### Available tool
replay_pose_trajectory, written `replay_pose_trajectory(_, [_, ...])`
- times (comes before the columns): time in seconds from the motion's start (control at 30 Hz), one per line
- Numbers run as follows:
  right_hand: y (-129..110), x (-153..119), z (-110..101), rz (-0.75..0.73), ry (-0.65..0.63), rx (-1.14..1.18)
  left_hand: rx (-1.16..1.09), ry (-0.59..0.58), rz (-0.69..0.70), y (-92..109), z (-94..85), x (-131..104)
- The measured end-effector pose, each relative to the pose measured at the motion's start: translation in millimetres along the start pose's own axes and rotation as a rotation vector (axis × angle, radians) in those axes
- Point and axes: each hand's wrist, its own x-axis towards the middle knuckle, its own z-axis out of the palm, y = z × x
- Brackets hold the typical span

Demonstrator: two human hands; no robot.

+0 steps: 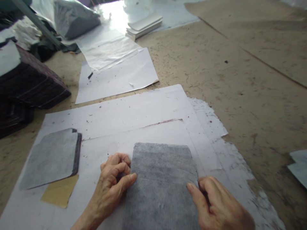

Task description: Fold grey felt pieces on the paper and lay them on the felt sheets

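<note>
A flat grey fabric-like panel (163,185) with rounded far corners lies low in the middle of the head view, its near end cut off by the frame. My left hand (112,182) grips its left edge, thumb on top and fingers curled at the side. On the right edge, my right hand (216,201) pinches the panel between thumb and bent fingers. Under it are white paper sheets (134,108). To the left rests a similar grey piece (52,156) with a darker strip along its right side, partly over a tan scrap (61,191).
Dark stacked bundles (40,80) stand at the left. Farther back are a grey plastic bag (74,19), a stack of white pieces (145,25) and more paper (117,76). The brown tabletop (240,80) carries dark specks. A pale item (299,167) lies at the right edge.
</note>
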Motion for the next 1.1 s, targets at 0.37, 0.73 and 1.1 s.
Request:
replay_pose_trajectory(0.37, [-5, 3, 2, 0.044, 0.022, -0.026, 0.083, 0.028, 0.0, -2, 2.6, -1])
replay_pose_trajectory(0.73, [-20, 7, -3, 0.138, 0.021, -0.206, 0.332, 0.145, 0.238, -11, 13.5, -8])
replay_pose_trajectory(1.1, [10, 47, -18, -0.159, 0.159, 0.082, 0.404, 0.251, 0.417, 5, -7.1, 14])
